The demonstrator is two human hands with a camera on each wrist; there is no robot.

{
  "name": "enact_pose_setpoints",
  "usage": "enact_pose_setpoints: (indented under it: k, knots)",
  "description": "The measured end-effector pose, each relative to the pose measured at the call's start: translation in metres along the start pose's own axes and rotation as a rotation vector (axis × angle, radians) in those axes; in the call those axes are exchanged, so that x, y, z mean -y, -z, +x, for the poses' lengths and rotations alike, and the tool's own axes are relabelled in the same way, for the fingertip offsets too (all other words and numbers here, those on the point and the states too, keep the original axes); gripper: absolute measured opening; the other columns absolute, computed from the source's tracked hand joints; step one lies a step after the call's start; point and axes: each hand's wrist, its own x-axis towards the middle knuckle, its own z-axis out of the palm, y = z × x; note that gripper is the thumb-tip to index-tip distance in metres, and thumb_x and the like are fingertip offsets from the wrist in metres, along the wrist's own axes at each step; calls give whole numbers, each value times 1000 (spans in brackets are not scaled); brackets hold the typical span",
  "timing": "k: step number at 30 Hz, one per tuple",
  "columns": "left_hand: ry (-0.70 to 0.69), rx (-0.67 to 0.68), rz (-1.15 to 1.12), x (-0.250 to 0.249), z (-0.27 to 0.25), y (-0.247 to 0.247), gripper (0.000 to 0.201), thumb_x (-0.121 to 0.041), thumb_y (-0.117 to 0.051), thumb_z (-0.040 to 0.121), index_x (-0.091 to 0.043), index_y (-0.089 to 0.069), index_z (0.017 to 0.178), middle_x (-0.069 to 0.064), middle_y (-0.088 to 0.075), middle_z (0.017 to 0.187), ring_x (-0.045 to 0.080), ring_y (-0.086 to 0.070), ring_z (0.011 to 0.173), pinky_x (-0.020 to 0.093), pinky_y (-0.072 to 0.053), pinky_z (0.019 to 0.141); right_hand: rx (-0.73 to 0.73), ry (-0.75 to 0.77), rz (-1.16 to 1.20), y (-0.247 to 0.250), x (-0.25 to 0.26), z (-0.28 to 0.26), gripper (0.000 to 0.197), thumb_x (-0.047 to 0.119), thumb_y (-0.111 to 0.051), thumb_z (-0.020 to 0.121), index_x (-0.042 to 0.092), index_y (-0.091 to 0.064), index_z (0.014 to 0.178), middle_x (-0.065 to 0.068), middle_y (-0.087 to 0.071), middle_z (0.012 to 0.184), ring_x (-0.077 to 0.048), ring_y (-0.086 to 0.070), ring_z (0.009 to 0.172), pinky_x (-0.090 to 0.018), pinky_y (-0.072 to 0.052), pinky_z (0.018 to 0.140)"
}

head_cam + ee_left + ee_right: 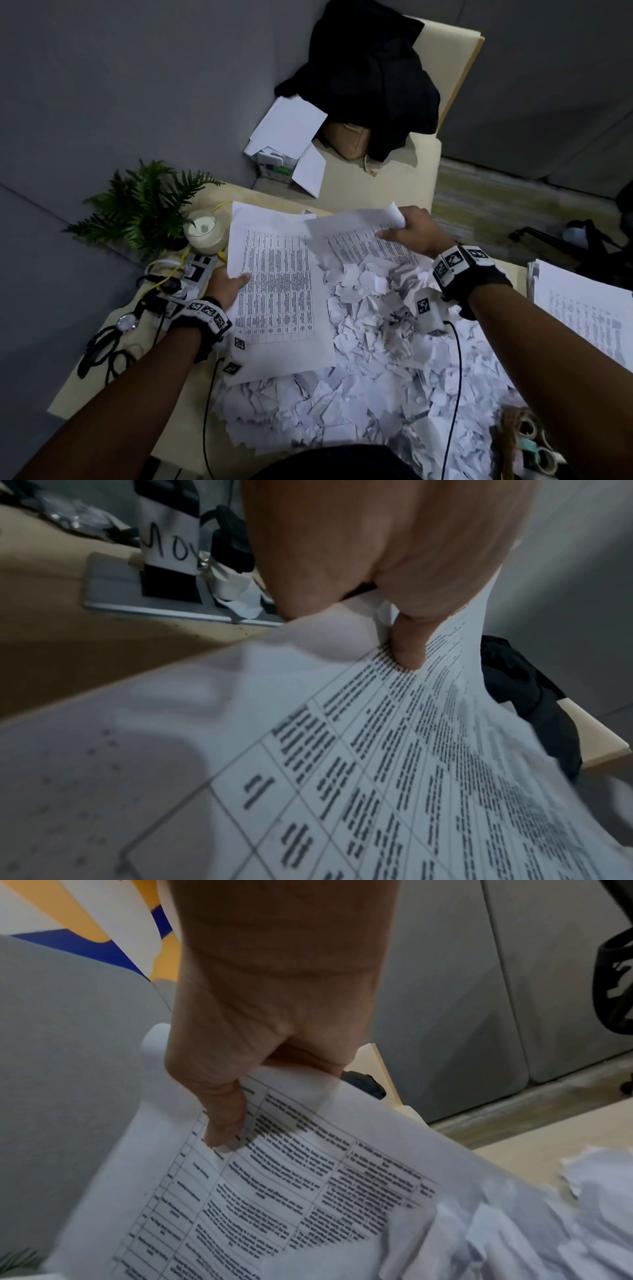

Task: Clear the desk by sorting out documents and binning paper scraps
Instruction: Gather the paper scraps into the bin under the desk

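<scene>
The desk (178, 387) carries everything, and the heap of paper scraps (376, 377) covering its middle serves as the landmark here. To the right of the heap sits a stack of printed documents (582, 308), likely the sorted pile, kept apart so whole pages do not mix with the torn ones. Resting on the left of the heap is a printed sheet (277, 294), held at its left edge by the left hand (227, 286), thumb on top and fingers beneath, probably to lift it free without dragging scraps along. At the far edge of the heap a second sheet (359, 233) is raised by the right hand (414, 233), pinched at its top corner, its lower part still buried under scraps. Beyond the left of the heap stand a fern (147, 205) and a candle jar (205, 231) beside a power strip (197, 270). The head view alone shows both sheets and the heap together; the left wrist view shows the thumb (407, 647) pressing onto the table print, and the right wrist view shows scraps (514, 1231) spilling over the sheet's lower end. No bin is visible in any view.
</scene>
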Motion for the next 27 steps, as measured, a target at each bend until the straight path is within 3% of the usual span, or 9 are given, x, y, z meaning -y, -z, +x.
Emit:
enact_pose_setpoints:
  k: [5,8,12,15,19,27]
  knots:
    - [-56,7,28,-11,-2,-5,28,-9,-67,89,-3,-66,115,13,-69,112,27,-64,103,43,-47,99,-58,132,56,21,18,-4,35,34,-80,78,8,-70,99,-13,-70,90,-31,-65,89,-40,-52,79]
    - [-71,12,-9,-11,3,-5,31,-11,-70,86,-7,-66,117,9,-69,112,27,-65,106,51,-45,102,-88,193,54,27,31,-3,34,34,-82,76,10,-70,96,-4,-69,86,-24,-63,85,-40,-51,79]
    - [-94,31,-55,-23,-3,-8,39,-6,-69,86,-2,-60,124,12,-66,118,29,-62,111,47,-43,104,-144,231,77,32,46,4,24,31,-83,75,25,-65,92,0,-64,83,-26,-62,86,-37,-48,76]
    - [-96,57,-89,-27,-4,-8,36,-5,-69,86,0,-61,121,14,-67,115,30,-62,111,48,-44,103,-173,264,84,33,56,8,24,30,-83,75,18,-65,86,-2,-64,80,-22,-61,80,-31,-43,69]
    - [-89,46,-111,-21,5,-5,37,-6,-71,85,-5,-61,121,13,-67,116,31,-61,112,52,-43,103,-211,270,98,29,66,11,32,26,-83,75,0,-68,85,-13,-71,81,-27,-66,79,-42,-51,71]
    - [-45,13,-128,-20,10,2,33,-4,-69,85,-8,-63,117,8,-67,111,28,-62,109,51,-43,104,-414,314,264,38,98,9,22,22,-79,79,6,-71,93,1,-68,82,-12,-63,76,-20,-49,64]
